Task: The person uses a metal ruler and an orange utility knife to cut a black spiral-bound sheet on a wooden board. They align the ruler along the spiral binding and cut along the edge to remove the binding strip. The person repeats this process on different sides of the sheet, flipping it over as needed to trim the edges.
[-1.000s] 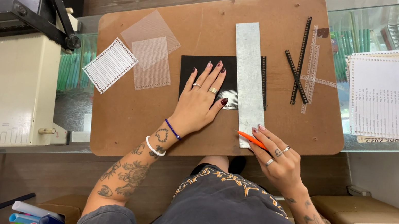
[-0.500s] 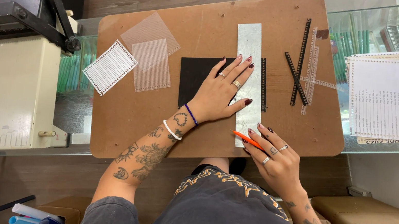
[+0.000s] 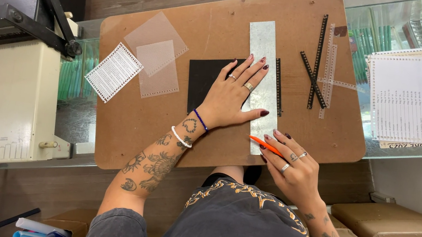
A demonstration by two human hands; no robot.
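My left hand (image 3: 236,92) lies flat, fingers spread, pressing on a long metal ruler (image 3: 266,49) and the black sheet (image 3: 203,76) beneath it, on a brown board (image 3: 224,21). My right hand (image 3: 292,166) is at the board's near edge, holding an orange cutter (image 3: 265,144) whose tip rests by the ruler's lower end. Black plastic binding strips (image 3: 316,62) lie just right of the ruler.
Two clear perforated sheets (image 3: 156,58) and a small printed perforated page (image 3: 114,72) lie at the board's left. A stack of punched pages (image 3: 414,100) rests on the glass counter at right. A beige binding machine (image 3: 0,89) stands at left. Cardboard boxes (image 3: 399,230) sit below right.
My left hand slid rightward from the black sheet onto the ruler, and the ruler now lies straighter along the sheet's right edge. My right hand with the cutter has hardly moved.
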